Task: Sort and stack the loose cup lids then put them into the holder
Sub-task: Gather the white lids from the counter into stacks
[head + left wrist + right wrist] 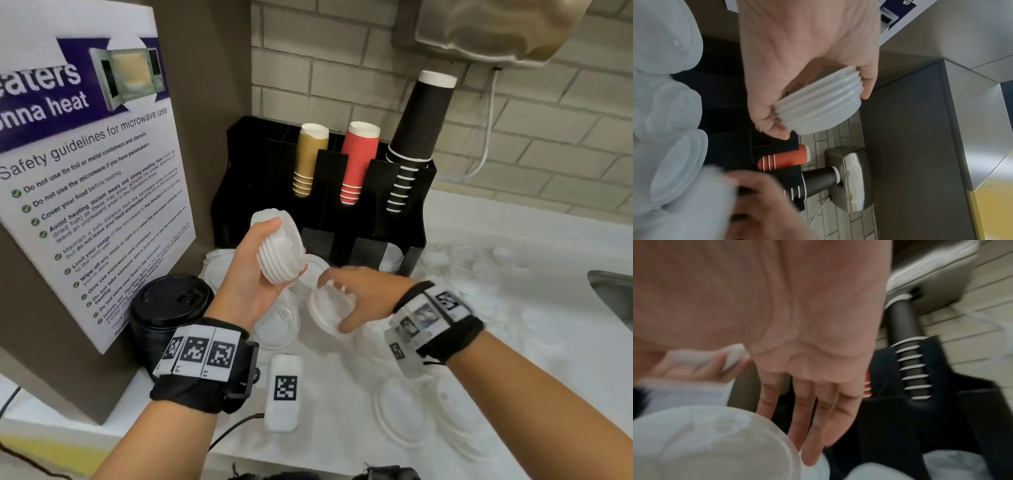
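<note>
My left hand (286, 249) is raised in front of the holder and grips a stack of several white lids (270, 214) between thumb and fingers. The left wrist view shows the same stack of lids (818, 105), tilted, in that hand (824, 113). Lower and to the right, my right hand (335, 305) spans a single white lid (322, 311), fingers on its far rim and thumb on its near rim. The right wrist view is blurred; there the lid (715, 443) lies beside my fingers (807, 418). The black holder (342, 212) stands against the wall.
Gold, red and black cups (359, 161) fill the holder's back slots. A stack of black lids (168, 305) stands at the left by the poster (85, 171). Loose white lids (404, 411) lie over the counter. A white tagged block (284, 390) sits near me; a sink (613, 294) is at the right.
</note>
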Demonstrator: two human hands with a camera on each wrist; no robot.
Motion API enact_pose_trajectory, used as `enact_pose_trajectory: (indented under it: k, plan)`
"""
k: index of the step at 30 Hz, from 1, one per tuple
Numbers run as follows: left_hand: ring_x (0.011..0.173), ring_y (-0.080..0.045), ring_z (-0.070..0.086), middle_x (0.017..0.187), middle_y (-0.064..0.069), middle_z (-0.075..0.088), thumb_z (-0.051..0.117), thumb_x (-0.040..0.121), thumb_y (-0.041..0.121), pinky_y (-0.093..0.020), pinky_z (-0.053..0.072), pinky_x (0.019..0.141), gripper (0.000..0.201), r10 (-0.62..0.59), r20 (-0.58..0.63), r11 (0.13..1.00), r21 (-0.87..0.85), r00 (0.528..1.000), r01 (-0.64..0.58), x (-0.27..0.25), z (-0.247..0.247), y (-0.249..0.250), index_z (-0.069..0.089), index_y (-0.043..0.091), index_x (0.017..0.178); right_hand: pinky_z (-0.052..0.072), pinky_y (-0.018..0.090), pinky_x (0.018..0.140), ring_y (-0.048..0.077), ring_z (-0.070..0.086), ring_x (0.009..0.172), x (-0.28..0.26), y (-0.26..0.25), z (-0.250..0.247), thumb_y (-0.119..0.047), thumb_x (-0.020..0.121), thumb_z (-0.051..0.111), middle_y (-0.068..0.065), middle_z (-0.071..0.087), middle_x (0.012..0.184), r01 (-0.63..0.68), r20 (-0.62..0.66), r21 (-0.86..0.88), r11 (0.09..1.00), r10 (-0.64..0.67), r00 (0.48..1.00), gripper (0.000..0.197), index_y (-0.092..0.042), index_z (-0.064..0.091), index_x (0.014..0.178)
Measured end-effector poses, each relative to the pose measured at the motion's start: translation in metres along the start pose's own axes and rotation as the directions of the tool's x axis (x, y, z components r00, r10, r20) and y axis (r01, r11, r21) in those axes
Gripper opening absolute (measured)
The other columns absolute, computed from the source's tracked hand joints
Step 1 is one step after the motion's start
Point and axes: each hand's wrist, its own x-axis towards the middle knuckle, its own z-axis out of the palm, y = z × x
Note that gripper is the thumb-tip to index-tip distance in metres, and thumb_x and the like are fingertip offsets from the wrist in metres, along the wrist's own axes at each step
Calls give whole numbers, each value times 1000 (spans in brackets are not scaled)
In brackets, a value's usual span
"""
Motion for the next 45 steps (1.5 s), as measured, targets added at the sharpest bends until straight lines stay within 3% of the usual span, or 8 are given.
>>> enact_pose_trajectory:
  k: [5,9,15,25,31,35,39,45]
  plan:
    - [101,-28,55,92,-3,65,68,69,37,-37,48,76,30,-12,-11,1000,-19,1000,12,-1,1,-6,69,23,96,52,27,82,15,64,99,-42,8,-24,-35,66,82,-4,60,110,184,-384,580,793,67,921,66,-40,47,122]
    - [100,-23,58,107,-10,59,67,73,38,-31,51,73,54,-22,7,997,76,1000,21,-2,9,-17,58,15,121,53,31,84,17,67,99,-52,-14,-5,-41,62,79,2,63,116,389,-520,747,540,110,847,64,-45,52,120]
    - [112,-26,65,131,-16,61,64,77,45,-32,57,76,71,-49,51,988,146,998,41,-5,15,-25,50,16,139,54,28,84,6,63,102,-46,-32,16,-31,74,80,-11,59,119,395,-608,663,636,151,779,63,-42,47,127]
    - [117,-26,64,131,-12,63,63,82,46,-33,59,80,64,-70,116,979,197,991,46,-9,15,-24,50,22,140,54,22,82,5,60,105,-43,-31,9,-17,80,76,-12,56,122,405,-578,630,663,52,814,71,-41,44,138]
    - [111,-26,66,128,-14,64,64,75,41,-33,58,74,68,-47,62,985,167,997,36,-7,16,-22,51,19,138,55,23,83,1,60,104,-36,-33,5,-35,74,79,-16,56,120,414,-580,623,664,36,814,71,-44,43,135]
    - [105,-21,58,114,-7,60,65,73,36,-34,49,82,67,61,-25,997,57,998,-60,-1,13,-11,51,15,135,48,24,84,2,60,100,-19,-19,-7,-31,88,66,-12,61,113,303,-574,637,709,174,800,31,-28,61,119]
    - [105,-19,55,117,-5,54,64,73,36,-34,47,85,74,129,-57,992,14,990,-129,2,10,3,46,15,142,32,46,108,23,41,127,13,-11,-1,-19,95,51,1,49,136,-18,-158,77,997,30,987,34,-28,60,127]
    - [110,-21,57,122,-6,56,63,72,37,-38,51,90,74,128,-39,990,59,991,-125,1,7,7,46,17,141,22,42,110,23,23,138,33,-22,19,-27,96,48,-3,33,150,-114,48,-126,985,121,991,49,-26,41,144]
